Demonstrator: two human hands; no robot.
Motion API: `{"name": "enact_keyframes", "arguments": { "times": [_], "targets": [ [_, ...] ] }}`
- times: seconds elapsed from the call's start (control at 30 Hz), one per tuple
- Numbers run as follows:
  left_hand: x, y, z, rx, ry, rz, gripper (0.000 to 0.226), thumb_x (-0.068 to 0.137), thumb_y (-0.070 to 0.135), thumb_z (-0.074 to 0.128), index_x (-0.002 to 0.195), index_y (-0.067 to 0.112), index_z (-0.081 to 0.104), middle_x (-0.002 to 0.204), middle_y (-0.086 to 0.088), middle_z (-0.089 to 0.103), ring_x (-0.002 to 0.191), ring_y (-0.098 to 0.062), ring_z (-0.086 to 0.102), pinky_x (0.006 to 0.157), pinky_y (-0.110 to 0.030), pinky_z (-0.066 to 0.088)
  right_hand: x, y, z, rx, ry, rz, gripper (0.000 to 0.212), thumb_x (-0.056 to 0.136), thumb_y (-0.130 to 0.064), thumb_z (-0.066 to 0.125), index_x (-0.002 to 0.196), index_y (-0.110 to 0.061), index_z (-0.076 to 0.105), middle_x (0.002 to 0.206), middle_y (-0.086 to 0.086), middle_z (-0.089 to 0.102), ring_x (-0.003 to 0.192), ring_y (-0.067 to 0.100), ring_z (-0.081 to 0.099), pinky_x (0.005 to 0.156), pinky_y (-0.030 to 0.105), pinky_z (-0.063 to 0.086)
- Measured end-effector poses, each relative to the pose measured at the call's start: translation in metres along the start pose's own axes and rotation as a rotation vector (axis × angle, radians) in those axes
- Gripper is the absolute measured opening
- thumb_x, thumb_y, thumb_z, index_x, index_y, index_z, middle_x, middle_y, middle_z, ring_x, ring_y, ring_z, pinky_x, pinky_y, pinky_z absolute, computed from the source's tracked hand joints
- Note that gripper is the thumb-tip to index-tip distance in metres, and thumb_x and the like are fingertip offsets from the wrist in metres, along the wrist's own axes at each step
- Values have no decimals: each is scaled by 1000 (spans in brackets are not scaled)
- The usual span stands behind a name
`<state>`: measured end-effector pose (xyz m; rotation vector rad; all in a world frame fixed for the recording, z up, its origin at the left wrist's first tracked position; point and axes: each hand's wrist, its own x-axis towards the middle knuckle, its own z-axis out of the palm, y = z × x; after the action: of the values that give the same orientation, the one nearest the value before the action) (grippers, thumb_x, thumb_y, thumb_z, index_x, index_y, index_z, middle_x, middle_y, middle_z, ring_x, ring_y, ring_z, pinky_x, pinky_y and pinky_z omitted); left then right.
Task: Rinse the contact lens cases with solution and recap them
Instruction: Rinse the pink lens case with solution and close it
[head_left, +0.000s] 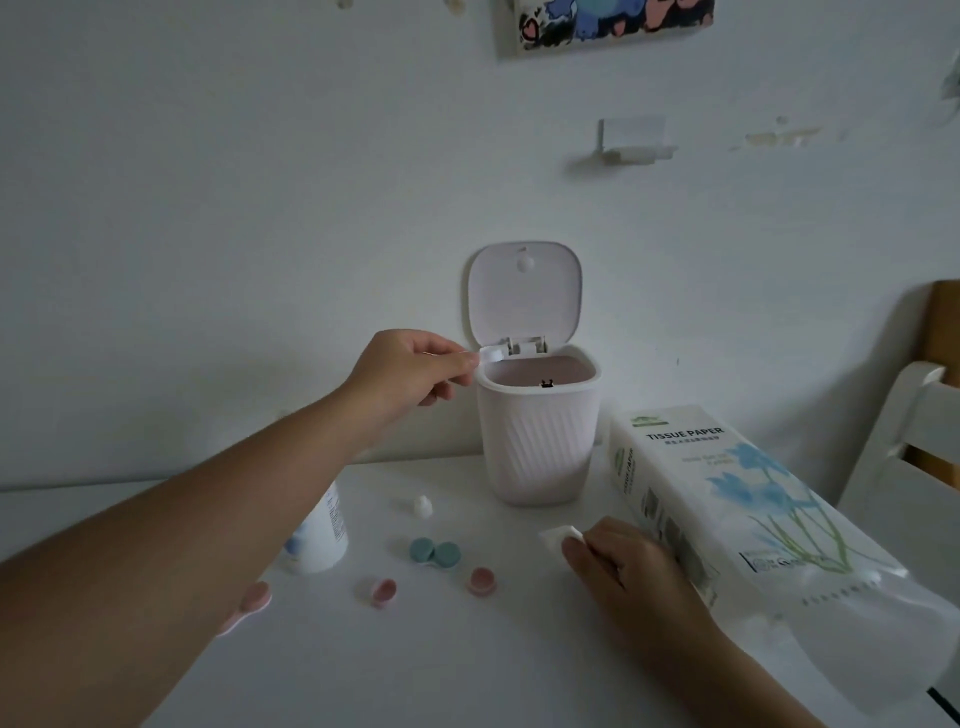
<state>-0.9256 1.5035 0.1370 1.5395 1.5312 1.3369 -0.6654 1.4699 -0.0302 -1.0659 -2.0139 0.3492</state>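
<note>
Your left hand (415, 371) is stretched out to the small bin (537, 431), its fingers pinching a small white piece (491, 357) right at the bin's open rim; it looks like a case part being tipped out there, though I can't tell for sure. Your right hand (618, 566) rests on the surface (467, 665) beside the tissue pack (737, 519), fingers curled on a folded white tissue (560, 535). The task seems midway at best: the teal case (435, 552) lies between your arms and looks capped, but a pink cap (482, 581) and another pink piece (379, 592) lie apart, and a further pink part (249, 605) peeks from under your left forearm, so recapping remains. The solution bottle (324, 535) stands partly hidden behind that forearm, with its small white cap (422, 506) off, near the bin's foot. For room, the surface in front of you is open, but the tissue pack crowds the right side and overhangs toward you. The bin stands at the back against the wall, and the bottle is close to your left arm, easily knocked on withdrawal.
</note>
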Motion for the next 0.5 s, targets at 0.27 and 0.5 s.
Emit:
{"name": "enact_keyframes", "arguments": {
  "times": [0.27, 0.5],
  "targets": [
    [37, -3, 17, -77, -23, -157, 12, 81, 10, 83, 90, 9, 75, 72, -3, 77, 60, -9, 65, 57, -21, 51, 1, 2, 1, 23, 5, -4, 48, 95, -51, 46, 61, -18, 38, 63, -6, 42, 63, 8, 48, 61, 34, 40],
    [49, 10, 13, 618, -47, 349, 17, 81, 16, 78, 96, 24, 74, 72, 11, 68, 65, -2, 62, 61, -18, 45, 2, 3, 2, 21, 15, -9, 49, 94, -54, 44, 59, -22, 33, 62, -7, 40, 62, 9, 47, 60, 29, 37]
  ]
}}
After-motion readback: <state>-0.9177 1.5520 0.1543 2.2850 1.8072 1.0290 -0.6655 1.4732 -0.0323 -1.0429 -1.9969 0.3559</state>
